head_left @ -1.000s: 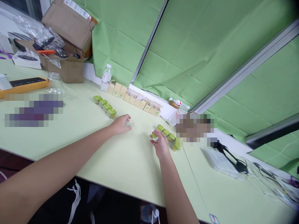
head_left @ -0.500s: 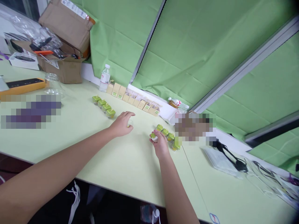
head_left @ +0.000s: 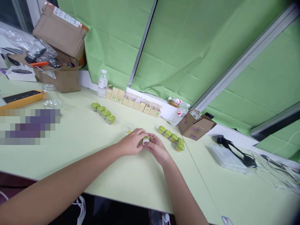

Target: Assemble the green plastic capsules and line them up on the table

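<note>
My left hand (head_left: 131,142) and my right hand (head_left: 158,148) meet over the middle of the table. Between their fingers is a small green lid (head_left: 146,138) with a white underside, partly covered by the fingertips. Both hands are closed on it. Just behind my left hand, a small clear cup (head_left: 128,127) with a touch of yellow rests on the table. To the left, several little clear containers with green lids (head_left: 106,112) form a slanting row. A similar row of green-lidded containers (head_left: 173,137) stands right of my right hand.
Along the back stand small beige boxes (head_left: 131,101), a water bottle (head_left: 102,83) and fallen bottles (head_left: 180,114). A cardboard box (head_left: 195,125) sits at the right, near a black headset (head_left: 236,153). A glass jar (head_left: 50,97) and a power strip (head_left: 23,98) are left.
My left hand has moved right and down from beside the clear cup. My right hand has come left with the green lid, and both hands now touch it.
</note>
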Demonstrator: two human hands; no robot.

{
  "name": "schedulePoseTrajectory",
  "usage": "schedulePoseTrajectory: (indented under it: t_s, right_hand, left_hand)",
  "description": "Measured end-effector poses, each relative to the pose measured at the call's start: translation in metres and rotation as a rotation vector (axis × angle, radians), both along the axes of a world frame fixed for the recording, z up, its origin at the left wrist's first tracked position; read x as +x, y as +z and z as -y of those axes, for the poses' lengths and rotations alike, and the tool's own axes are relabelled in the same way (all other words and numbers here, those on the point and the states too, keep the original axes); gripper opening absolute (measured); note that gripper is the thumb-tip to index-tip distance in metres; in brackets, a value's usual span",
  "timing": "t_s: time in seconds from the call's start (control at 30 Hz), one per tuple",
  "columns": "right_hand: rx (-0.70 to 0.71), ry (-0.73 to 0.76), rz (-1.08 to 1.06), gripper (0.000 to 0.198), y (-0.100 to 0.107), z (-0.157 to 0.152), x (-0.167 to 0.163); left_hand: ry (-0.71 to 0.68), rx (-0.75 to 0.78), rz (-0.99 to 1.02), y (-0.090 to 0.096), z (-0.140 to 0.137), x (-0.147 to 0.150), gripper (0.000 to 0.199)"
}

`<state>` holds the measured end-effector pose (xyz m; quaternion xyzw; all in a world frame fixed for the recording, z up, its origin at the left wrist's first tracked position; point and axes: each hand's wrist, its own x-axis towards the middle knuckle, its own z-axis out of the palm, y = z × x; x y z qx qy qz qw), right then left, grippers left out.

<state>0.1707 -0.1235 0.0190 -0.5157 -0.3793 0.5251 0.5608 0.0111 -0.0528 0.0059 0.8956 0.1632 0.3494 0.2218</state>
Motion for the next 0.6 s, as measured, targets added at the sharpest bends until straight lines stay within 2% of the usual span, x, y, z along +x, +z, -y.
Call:
schedulePoseTrajectory:
  t_s: [0.13,0.27,0.43,0.6]
  right_hand:
    - [0.000,-0.074,0.038,0.054,-0.0025,-0.0026,-0.0013]
    - [0.013,-0.022,0.028,0.046,-0.0021,-0.0018,-0.0017]
    - [0.022,0.069,-0.068,0.050,-0.0035,0.0001,-0.0070]
    - [0.066,0.036,-0.061,0.051,-0.0087,-0.0032,-0.0109]
  left_hand:
    - [0.010,-0.055,-0.004,-0.0021,-0.0075,-0.0038,0.043]
    - [0.043,-0.059,-0.002,-0.0013,-0.0068,-0.0042,0.045]
    - [0.083,-0.079,-0.012,-0.0008,-0.0021,-0.0027,0.049]
    - [0.103,-0.044,-0.030,-0.0006,-0.0020,-0.0019,0.053]
